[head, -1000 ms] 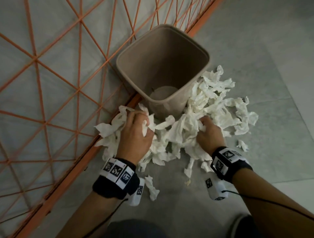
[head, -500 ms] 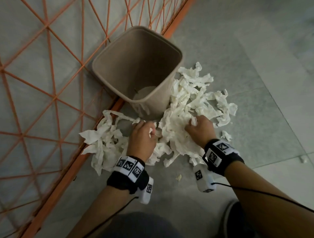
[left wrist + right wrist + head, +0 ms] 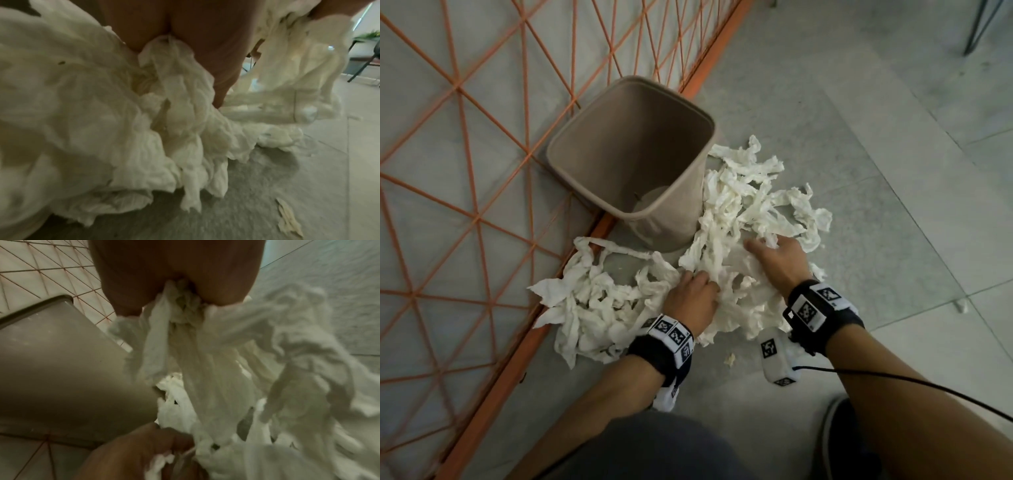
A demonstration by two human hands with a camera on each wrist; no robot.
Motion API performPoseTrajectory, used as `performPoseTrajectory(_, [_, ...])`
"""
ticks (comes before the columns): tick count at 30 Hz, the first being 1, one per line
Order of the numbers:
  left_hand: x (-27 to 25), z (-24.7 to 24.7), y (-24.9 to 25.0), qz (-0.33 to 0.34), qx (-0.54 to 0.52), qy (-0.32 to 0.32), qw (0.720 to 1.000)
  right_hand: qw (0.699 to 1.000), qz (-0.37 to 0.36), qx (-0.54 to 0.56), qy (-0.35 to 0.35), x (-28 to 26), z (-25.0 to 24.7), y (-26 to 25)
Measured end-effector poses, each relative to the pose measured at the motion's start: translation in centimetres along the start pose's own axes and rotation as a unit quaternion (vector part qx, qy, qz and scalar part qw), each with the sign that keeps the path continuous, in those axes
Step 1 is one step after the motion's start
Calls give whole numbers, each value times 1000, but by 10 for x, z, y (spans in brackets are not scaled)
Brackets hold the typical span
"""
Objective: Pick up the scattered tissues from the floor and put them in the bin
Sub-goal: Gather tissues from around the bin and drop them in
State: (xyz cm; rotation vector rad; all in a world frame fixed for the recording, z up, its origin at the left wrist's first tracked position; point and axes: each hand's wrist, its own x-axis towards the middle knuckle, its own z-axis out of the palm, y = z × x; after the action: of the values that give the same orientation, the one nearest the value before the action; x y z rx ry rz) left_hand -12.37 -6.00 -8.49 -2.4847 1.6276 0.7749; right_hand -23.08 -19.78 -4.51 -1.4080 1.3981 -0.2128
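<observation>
White tissues [image 3: 743,202] lie in a crumpled heap on the grey floor, in front of and to the right of the beige bin [image 3: 698,116]; a second clump [image 3: 592,305] spreads left toward the fence. The bin stands upright and holds no tissues that I can see. My left hand [image 3: 698,282] digs into the middle of the heap, and in the left wrist view its fingers [image 3: 197,40] grip a bunch of tissue [image 3: 174,105]. My right hand [image 3: 767,245] sits further up the heap; tissue strands [image 3: 185,331] are bunched in its palm beside the bin wall [image 3: 61,361].
An orange lattice fence [image 3: 476,216] with an orange base rail [image 3: 517,363] runs along the left, right behind the bin. Small tissue scraps lie loose on the floor [image 3: 730,358] [image 3: 961,306]. A dark chair leg [image 3: 977,27] stands at the far right corner. My shoe [image 3: 839,431] is at the bottom.
My left hand has left the clump by the fence and moved right into the middle of the heap. My right hand has reached further up the heap, its thumb now spread out.
</observation>
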Motion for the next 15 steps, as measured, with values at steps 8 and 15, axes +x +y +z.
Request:
performPoseTrajectory(8, [-41, -43, -8, -11, -164, 160, 973, 999, -6, 15, -41, -2, -13, 20])
performPoseTrajectory(15, [-78, -87, -21, -20, -246, 296, 923, 994, 37, 76, -75, -14, -2, 22])
